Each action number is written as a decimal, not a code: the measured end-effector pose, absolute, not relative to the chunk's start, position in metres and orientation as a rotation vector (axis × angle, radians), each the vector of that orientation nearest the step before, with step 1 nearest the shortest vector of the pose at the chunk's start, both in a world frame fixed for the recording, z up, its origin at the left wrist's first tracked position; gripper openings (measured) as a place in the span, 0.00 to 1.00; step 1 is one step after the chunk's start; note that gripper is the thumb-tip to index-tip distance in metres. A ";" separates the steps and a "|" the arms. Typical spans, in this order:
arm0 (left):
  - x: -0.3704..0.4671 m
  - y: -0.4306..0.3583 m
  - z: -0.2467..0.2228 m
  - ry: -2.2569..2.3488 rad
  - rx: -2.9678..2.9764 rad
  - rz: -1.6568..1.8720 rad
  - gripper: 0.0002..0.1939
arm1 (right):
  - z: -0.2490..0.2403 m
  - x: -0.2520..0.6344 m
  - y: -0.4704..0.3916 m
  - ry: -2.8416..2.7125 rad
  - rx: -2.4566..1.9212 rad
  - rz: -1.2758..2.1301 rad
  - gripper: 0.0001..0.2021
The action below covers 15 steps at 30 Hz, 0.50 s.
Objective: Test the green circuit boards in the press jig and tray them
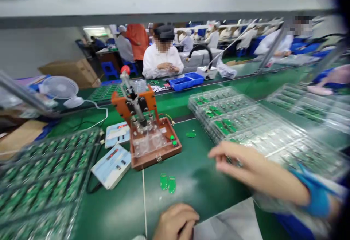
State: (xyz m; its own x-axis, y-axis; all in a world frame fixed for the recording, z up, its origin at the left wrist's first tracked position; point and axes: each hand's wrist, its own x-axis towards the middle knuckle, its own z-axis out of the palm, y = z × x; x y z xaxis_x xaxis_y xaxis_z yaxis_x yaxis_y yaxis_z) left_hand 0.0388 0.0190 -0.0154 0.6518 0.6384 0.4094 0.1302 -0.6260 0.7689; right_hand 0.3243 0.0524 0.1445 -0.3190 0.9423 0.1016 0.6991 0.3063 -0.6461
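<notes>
- Head view, the only one: we see two hands of the wearer. The right hand (240,165) reaches left across the green table (202,181), fingers spread loosely and blurred; they seem to touch the near edge of a clear tray (276,141). We cannot tell if it grips anything.
- The left hand (176,222) sits low at the bottom edge, curled into a loose fist on the table, just beside a white sheet (232,221); nothing visible in it.
- We count two small green boards (167,182) lying side by side on the table, between the hands and well apart from both.
- One more green board (190,134) lies alone farther back.
- One orange press jig (144,130) with a red knob stands behind the pair.
- Two white meter boxes (112,165) sit left of the jig.
- One dark tray of boards (41,181) far left, blurred.
- One white fan (60,89), one blue bin (186,81).
- One person in white (162,59) sits opposite.
</notes>
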 end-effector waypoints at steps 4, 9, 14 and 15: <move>0.013 0.039 0.014 0.800 2.124 0.824 0.07 | 0.103 0.266 0.015 -2.306 -1.209 0.968 0.08; -0.015 0.070 0.026 1.139 2.234 0.663 0.07 | 0.028 0.225 0.035 -2.219 -1.299 0.729 0.10; -0.019 0.081 0.008 1.172 2.310 0.558 0.12 | 0.000 0.207 0.045 -2.211 -1.391 0.610 0.14; -0.019 0.080 0.005 1.173 2.311 0.558 0.12 | -0.002 0.206 0.044 -2.216 -1.393 0.607 0.15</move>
